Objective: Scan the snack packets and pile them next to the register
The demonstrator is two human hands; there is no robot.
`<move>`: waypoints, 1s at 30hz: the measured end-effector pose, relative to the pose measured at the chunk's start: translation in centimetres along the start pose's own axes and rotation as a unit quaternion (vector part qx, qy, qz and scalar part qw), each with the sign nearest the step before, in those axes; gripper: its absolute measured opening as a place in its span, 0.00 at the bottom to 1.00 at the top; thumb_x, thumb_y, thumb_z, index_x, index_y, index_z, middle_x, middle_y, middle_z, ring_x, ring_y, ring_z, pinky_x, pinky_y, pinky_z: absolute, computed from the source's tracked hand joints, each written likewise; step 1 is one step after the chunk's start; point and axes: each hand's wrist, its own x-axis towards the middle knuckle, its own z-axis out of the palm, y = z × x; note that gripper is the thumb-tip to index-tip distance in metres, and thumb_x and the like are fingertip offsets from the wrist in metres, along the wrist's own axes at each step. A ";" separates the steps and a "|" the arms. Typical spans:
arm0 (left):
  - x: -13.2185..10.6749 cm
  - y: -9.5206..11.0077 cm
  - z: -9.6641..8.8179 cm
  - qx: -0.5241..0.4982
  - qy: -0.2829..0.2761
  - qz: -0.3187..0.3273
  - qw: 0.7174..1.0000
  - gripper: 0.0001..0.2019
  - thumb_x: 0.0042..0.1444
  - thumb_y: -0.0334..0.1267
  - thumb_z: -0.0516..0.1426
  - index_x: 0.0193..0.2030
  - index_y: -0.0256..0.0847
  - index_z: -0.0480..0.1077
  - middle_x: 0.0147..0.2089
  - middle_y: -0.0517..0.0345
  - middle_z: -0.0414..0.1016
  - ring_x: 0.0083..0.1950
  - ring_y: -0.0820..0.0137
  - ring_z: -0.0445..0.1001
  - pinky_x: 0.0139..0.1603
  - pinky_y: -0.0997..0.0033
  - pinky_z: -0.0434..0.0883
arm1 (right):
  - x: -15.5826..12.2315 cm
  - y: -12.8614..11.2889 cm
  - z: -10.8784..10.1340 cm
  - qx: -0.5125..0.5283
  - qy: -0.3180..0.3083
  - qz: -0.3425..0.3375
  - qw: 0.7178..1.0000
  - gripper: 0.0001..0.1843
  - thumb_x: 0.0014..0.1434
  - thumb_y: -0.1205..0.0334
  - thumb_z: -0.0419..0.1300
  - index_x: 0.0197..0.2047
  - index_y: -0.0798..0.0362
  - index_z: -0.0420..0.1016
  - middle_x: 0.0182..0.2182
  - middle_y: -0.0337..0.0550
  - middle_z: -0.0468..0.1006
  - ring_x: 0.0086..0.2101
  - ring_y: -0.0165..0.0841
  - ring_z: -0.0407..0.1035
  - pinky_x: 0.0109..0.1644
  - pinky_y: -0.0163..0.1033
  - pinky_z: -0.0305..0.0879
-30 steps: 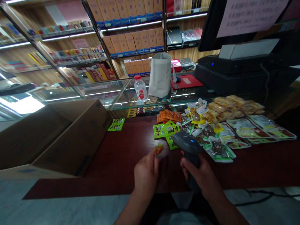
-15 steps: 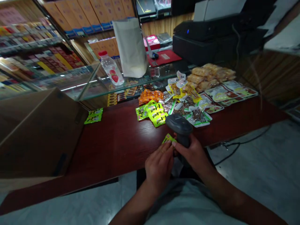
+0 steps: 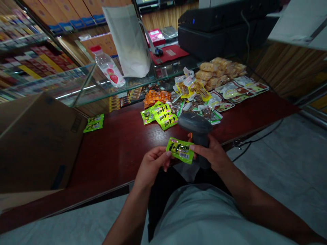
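Note:
A bright green snack packet (image 3: 179, 150) with a barcode in its lower right corner is stretched between my hands over the counter's front edge. My left hand (image 3: 152, 164) pinches its left end between thumb and fingers. My right hand (image 3: 214, 153) is wrapped round the handle of a dark grey barcode scanner (image 3: 195, 124), and its thumb presses on the packet's right end. The scanner stands upright, its head above and right of the packet. Beyond it on the counter lie more green packets (image 3: 163, 115), orange packets (image 3: 156, 97) and clear vacuum packs (image 3: 194, 86).
A large cardboard box (image 3: 38, 143) takes up the counter's left end, with green packets (image 3: 93, 123) beside it. On the glass case stand a plastic bottle (image 3: 108, 68) and a white paper bag (image 3: 129, 44). Bagged snacks (image 3: 219, 72) and flat packs (image 3: 238, 90) lie at the right.
My left hand has moved left from beside my right hand. The green packet, mostly hidden before, now shows its printed face and barcode. The whole view has shifted slightly.

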 end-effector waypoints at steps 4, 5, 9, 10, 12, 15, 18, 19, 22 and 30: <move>-0.1 0.1 -0.2 -0.027 0.039 0.013 0.999 0.14 0.46 0.45 0.68 0.33 0.37 0.74 0.20 0.63 0.71 0.18 0.79 0.64 0.19 0.80 0.63 | 0.4 0.5 -0.2 -0.022 -0.036 -0.005 0.999 0.16 0.48 0.61 0.70 0.40 0.52 0.73 0.27 0.33 0.75 0.20 0.27 0.67 0.26 0.35 0.65; 0.0 0.1 -0.3 -0.026 0.041 0.011 0.999 0.14 0.46 0.45 0.68 0.32 0.37 0.74 0.20 0.63 0.71 0.18 0.79 0.64 0.19 0.81 0.63 | 0.5 0.7 -0.3 -0.031 -0.046 -0.004 0.998 0.16 0.48 0.61 0.70 0.40 0.53 0.73 0.27 0.33 0.75 0.20 0.27 0.67 0.26 0.35 0.65; 0.5 0.0 -1.1 -0.007 0.064 0.034 0.997 0.14 0.45 0.44 0.68 0.32 0.36 0.74 0.19 0.63 0.72 0.18 0.78 0.66 0.20 0.80 0.66 | 1.2 1.3 -0.3 -0.064 -0.076 -0.024 0.995 0.17 0.49 0.59 0.70 0.40 0.53 0.72 0.22 0.32 0.74 0.20 0.28 0.67 0.26 0.35 0.64; 0.7 -0.2 -1.3 -0.007 0.092 0.055 0.994 0.14 0.45 0.43 0.68 0.32 0.36 0.74 0.20 0.63 0.73 0.18 0.78 0.68 0.21 0.80 0.68 | 1.3 1.3 -0.3 -0.068 -0.074 -0.032 0.994 0.17 0.50 0.59 0.70 0.41 0.53 0.71 0.21 0.32 0.74 0.19 0.28 0.66 0.25 0.35 0.64; 1.2 -0.6 -1.7 -0.014 0.169 0.108 0.980 0.13 0.45 0.42 0.68 0.33 0.36 0.73 0.22 0.62 0.75 0.21 0.77 0.72 0.24 0.79 0.71 | 1.5 1.2 -0.4 -0.066 -0.057 -0.041 0.995 0.17 0.52 0.58 0.69 0.42 0.53 0.71 0.22 0.32 0.75 0.19 0.28 0.66 0.25 0.34 0.63; 1.7 -1.4 -1.9 -0.038 0.252 0.162 0.953 0.13 0.45 0.40 0.68 0.34 0.37 0.73 0.26 0.62 0.77 0.25 0.75 0.76 0.29 0.78 0.74 | 1.3 1.1 -0.9 -0.070 -0.039 -0.028 0.996 0.17 0.53 0.58 0.69 0.43 0.53 0.71 0.23 0.32 0.75 0.19 0.27 0.66 0.25 0.34 0.62; 1.9 -2.0 -1.7 -0.050 0.264 0.185 0.945 0.13 0.46 0.40 0.68 0.36 0.37 0.72 0.27 0.61 0.78 0.28 0.73 0.79 0.33 0.76 0.76 | 0.7 1.1 -1.6 -0.076 -0.052 -0.006 0.996 0.18 0.54 0.57 0.69 0.45 0.53 0.71 0.26 0.35 0.77 0.20 0.27 0.67 0.25 0.34 0.62; 2.0 -2.2 -1.6 -0.049 0.261 0.188 0.945 0.13 0.46 0.40 0.68 0.36 0.37 0.71 0.28 0.61 0.78 0.29 0.72 0.80 0.34 0.76 0.77 | 0.4 1.2 -1.8 -0.073 -0.058 0.001 0.996 0.18 0.55 0.57 0.69 0.46 0.53 0.71 0.27 0.36 0.77 0.21 0.27 0.67 0.25 0.34 0.62; 1.9 -2.4 -1.4 -0.039 0.255 0.193 0.947 0.13 0.47 0.39 0.67 0.36 0.37 0.71 0.28 0.61 0.78 0.30 0.72 0.81 0.34 0.76 0.77 | -0.4 1.3 -1.9 -0.070 -0.072 0.019 0.995 0.19 0.56 0.56 0.68 0.47 0.53 0.72 0.30 0.38 0.78 0.22 0.27 0.69 0.26 0.34 0.64; 1.9 -2.7 -1.4 -0.008 0.256 0.220 0.941 0.12 0.49 0.39 0.67 0.35 0.38 0.70 0.29 0.61 0.79 0.32 0.69 0.82 0.34 0.75 0.77 | -1.2 1.1 -1.9 -0.140 -0.075 0.027 0.987 0.18 0.57 0.52 0.66 0.46 0.53 0.70 0.25 0.34 0.75 0.18 0.26 0.65 0.22 0.33 0.60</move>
